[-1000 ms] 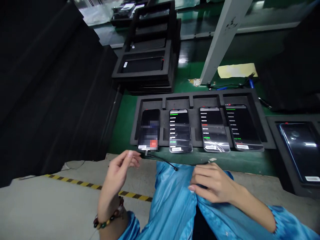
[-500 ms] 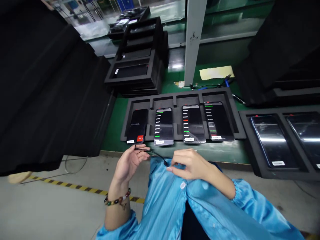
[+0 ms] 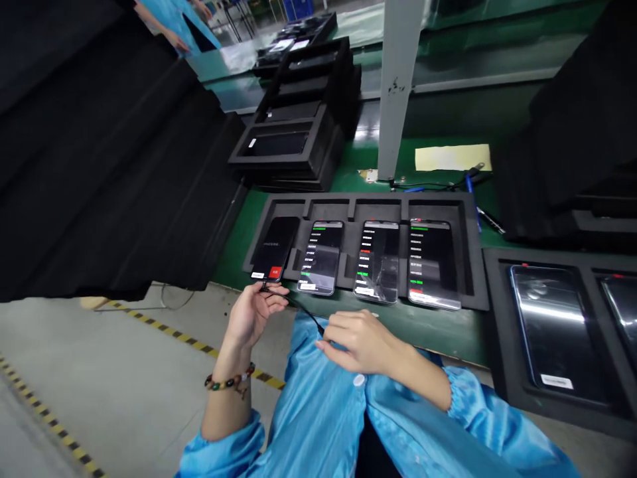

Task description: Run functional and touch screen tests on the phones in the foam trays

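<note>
Right hand (image 3: 361,342) moved onto cable (image 3: 320,328), fingers pinching; left hand (image 3: 253,313) half-curled, hold unclear. Three phones (image 3: 321,255) show lists; leftmost phone (image 3: 275,247) none yet.

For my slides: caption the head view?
Left hand and right hand at a black cable beside a tray of four phones.

My feed shows glossy, glassy phones (image 3: 321,259) against a tray (image 3: 475,300) that looks like dull matt foam. Cable (image 3: 302,307) looks plasticky. I've got a smooth, slightly shiny green surface (image 3: 448,335), silky-looking blue cloth on the jacket (image 3: 311,411), a painted-metal-looking post (image 3: 395,86), plain yellow paper (image 3: 452,158) and polished-looking bracelet beads (image 3: 229,383).
</note>
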Demonstrator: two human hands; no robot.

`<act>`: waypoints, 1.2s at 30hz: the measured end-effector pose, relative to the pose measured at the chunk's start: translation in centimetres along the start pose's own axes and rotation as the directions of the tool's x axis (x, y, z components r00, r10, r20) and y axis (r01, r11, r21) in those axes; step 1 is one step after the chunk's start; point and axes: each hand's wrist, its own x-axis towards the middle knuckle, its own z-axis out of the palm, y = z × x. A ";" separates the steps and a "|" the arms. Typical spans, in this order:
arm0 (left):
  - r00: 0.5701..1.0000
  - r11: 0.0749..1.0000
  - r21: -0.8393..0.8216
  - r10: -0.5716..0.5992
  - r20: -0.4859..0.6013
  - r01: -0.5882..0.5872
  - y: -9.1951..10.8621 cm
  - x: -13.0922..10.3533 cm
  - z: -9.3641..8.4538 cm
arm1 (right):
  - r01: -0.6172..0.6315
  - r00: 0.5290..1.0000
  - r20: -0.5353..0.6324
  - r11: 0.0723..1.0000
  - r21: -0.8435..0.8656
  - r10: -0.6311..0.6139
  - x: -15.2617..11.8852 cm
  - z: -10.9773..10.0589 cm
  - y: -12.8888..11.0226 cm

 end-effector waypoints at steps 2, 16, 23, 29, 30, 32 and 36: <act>0.999 1.000 0.012 0.011 -0.040 -0.011 -0.1 0.0 0.3 | 0.010 1.000 -0.016 1.000 -0.002 -0.010 0.0 0.1 -0.1; 0.985 0.993 0.116 0.036 -0.171 -0.016 0.5 -0.4 1.0 | 0.050 0.995 -0.082 0.989 -0.142 -0.062 0.3 0.4 -0.2; 0.982 0.996 0.088 0.050 -0.185 -0.034 -0.3 -0.1 1.2 | 0.071 0.993 -0.077 0.985 -0.156 -0.084 0.0 0.4 -0.4; 0.983 0.996 0.050 0.078 -0.163 -0.071 -0.6 0.0 1.6 | 0.023 0.994 -0.101 0.991 -0.129 -0.036 0.1 0.2 -0.7; 0.984 0.996 0.043 0.082 -0.158 -0.076 -0.6 0.0 1.6 | 0.018 0.995 -0.095 0.992 -0.121 -0.029 0.1 0.1 -0.7; 0.985 0.996 0.028 0.086 -0.149 -0.083 -0.7 0.1 1.7 | 0.010 0.997 -0.072 0.994 -0.108 -0.018 0.2 0.0 -0.8; 0.986 0.996 0.003 0.090 -0.142 -0.091 -0.8 0.1 1.5 | -0.008 0.999 -0.038 0.996 -0.091 0.005 0.4 -0.2 -0.9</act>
